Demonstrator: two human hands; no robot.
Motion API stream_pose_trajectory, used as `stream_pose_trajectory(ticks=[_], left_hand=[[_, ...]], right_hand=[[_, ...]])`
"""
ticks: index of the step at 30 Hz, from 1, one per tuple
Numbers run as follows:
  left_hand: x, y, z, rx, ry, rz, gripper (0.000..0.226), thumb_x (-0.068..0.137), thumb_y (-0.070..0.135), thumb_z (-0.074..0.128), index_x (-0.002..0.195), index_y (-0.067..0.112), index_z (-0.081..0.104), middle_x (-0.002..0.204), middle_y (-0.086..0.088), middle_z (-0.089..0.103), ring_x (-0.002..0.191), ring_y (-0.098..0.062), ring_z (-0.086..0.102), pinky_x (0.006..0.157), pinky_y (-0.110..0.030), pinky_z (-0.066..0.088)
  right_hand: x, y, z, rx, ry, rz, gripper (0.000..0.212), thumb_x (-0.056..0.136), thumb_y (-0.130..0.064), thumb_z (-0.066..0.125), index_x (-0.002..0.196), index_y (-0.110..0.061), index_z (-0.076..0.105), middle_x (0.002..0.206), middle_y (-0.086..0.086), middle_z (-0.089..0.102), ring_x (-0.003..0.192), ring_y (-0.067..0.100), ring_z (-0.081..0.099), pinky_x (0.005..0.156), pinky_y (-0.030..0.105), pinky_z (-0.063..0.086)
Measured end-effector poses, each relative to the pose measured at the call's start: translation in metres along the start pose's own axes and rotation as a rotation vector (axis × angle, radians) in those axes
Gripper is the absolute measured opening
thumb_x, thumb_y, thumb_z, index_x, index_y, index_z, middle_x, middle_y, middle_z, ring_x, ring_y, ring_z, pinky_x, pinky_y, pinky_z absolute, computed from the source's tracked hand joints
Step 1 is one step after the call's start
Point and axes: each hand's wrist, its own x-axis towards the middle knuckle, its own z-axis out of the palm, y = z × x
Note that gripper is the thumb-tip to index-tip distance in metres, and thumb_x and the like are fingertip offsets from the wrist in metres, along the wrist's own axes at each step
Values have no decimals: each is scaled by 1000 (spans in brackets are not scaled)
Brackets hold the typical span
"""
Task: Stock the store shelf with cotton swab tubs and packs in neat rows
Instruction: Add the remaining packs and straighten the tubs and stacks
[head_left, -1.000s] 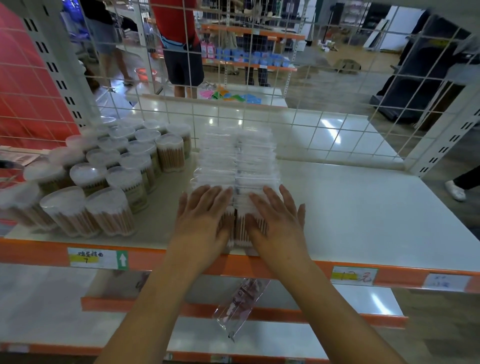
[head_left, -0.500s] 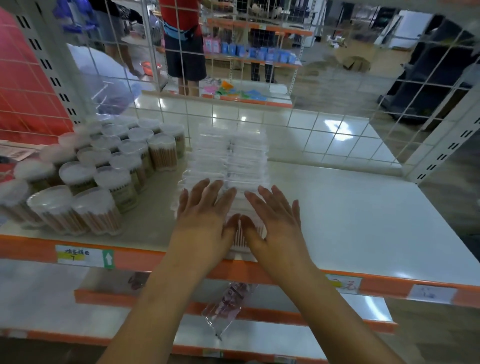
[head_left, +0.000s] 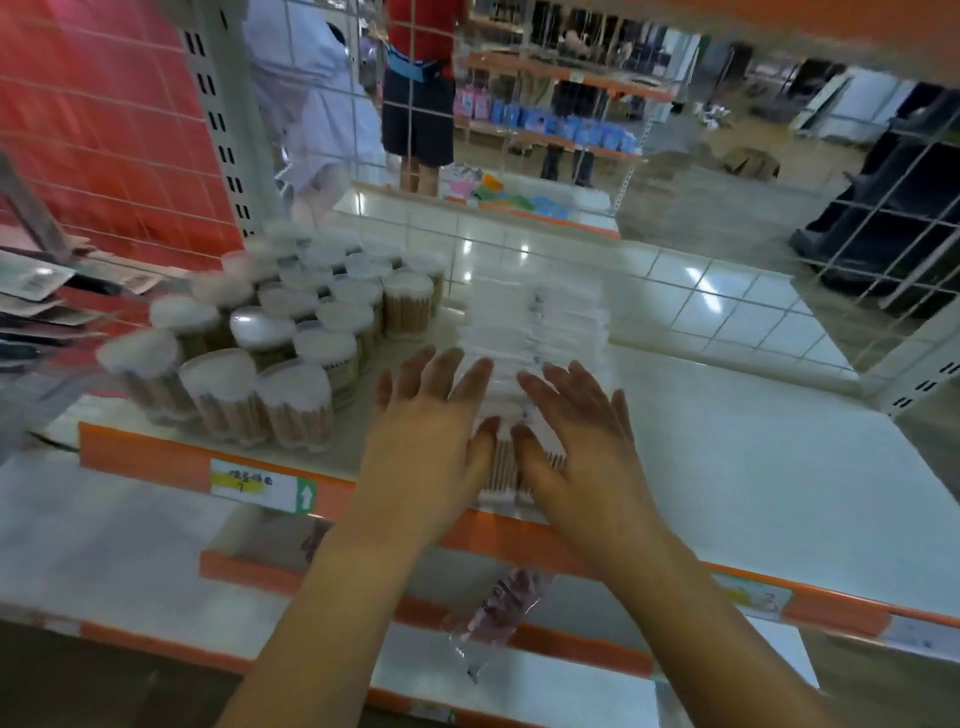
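Two rows of clear cotton swab packs (head_left: 540, 327) run from the front edge of the white shelf (head_left: 753, 467) toward the back. My left hand (head_left: 431, 441) lies flat with fingers straight on the front of the left row. My right hand (head_left: 576, 441) lies flat the same way on the right row, thumbs nearly meeting over the nearest packs. To the left, several round cotton swab tubs (head_left: 291, 332) with white lids stand in close rows.
A wire grid back panel (head_left: 519, 171) closes the shelf's rear. The shelf to the right of the packs is bare. A loose clear pack (head_left: 498, 618) lies on a lower shelf below my hands. People stand in the aisle beyond the grid.
Both hands stay flat on the front packs. The view has swung right and tilted, so the tubs and packs sit further right in frame.
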Motion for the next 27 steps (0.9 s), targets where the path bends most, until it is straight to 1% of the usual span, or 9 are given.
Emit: stream_pose_trajectory(ticks=[4, 6, 8, 11, 14, 18, 20, 23, 27], left_hand=[[-1, -58, -19, -11, 7, 57, 54, 78, 36, 40, 120, 8, 59, 116, -16, 61, 112, -41, 54, 88, -61, 44], [0, -94, -32, -24, 2, 103, 56, 78, 35, 40, 123, 8, 56, 117, -17, 61, 111, -41, 54, 87, -60, 45], [0, -131, -44, -25, 17, 159, 57, 77, 34, 41, 125, 4, 54, 115, -20, 61, 107, -42, 56, 86, -60, 46], [-3, -182, -62, -7, 5, 203, 59, 77, 34, 40, 125, 2, 54, 115, -22, 61, 107, -44, 56, 87, -61, 45], [-4, -227, -80, 22, -17, 229, 57, 78, 32, 41, 124, 1, 54, 116, -23, 60, 107, -45, 56, 86, -59, 46], [-5, -272, -98, 26, -28, 246, 56, 78, 32, 41, 122, 0, 55, 114, -24, 61, 104, -44, 57, 85, -55, 48], [-6, -289, -103, 39, -18, 250, 56, 79, 34, 41, 122, 0, 55, 114, -23, 61, 104, -42, 57, 88, -54, 47], [-8, -309, -104, 31, 0, 249, 56, 79, 34, 42, 121, -1, 56, 112, -23, 62, 100, -42, 58, 86, -52, 47], [-15, -322, -98, -10, -83, 216, 60, 79, 38, 41, 125, 1, 53, 115, -21, 60, 101, -40, 58, 89, -51, 45]], right_hand=[[18, -53, 36, 28, 24, 46, 62, 81, -43, 31, 141, -26, 37, 153, 0, 25, 144, 16, 9, 114, 33, -10], [27, -80, 58, 64, 128, 55, 61, 81, -42, 36, 138, -20, 44, 150, 9, 31, 141, 28, 21, 116, 51, 8], [37, -110, 78, 65, 212, 85, 62, 80, -40, 38, 137, -17, 44, 148, 15, 33, 138, 34, 27, 110, 57, 22], [49, -156, 100, 90, 192, 155, 63, 81, -40, 40, 141, -21, 38, 152, 11, 25, 141, 29, 20, 112, 53, 21], [62, -196, 122, 86, 144, 162, 64, 82, -44, 36, 142, -23, 36, 152, 8, 25, 135, 32, 33, 110, 50, 25], [77, -231, 143, 21, 110, 154, 63, 82, -42, 35, 142, -23, 36, 152, 6, 25, 142, 25, 18, 114, 49, 16], [82, -242, 151, 0, 117, 158, 61, 83, -40, 38, 141, -22, 37, 150, 6, 30, 141, 25, 20, 114, 50, 16], [89, -246, 164, -48, 116, 135, 55, 82, -36, 47, 135, -20, 45, 137, 6, 46, 130, 31, 37, 106, 54, 29], [92, -245, 170, -78, 48, 141, 53, 87, -33, 54, 137, -22, 42, 138, 2, 47, 133, 26, 33, 108, 49, 27]])
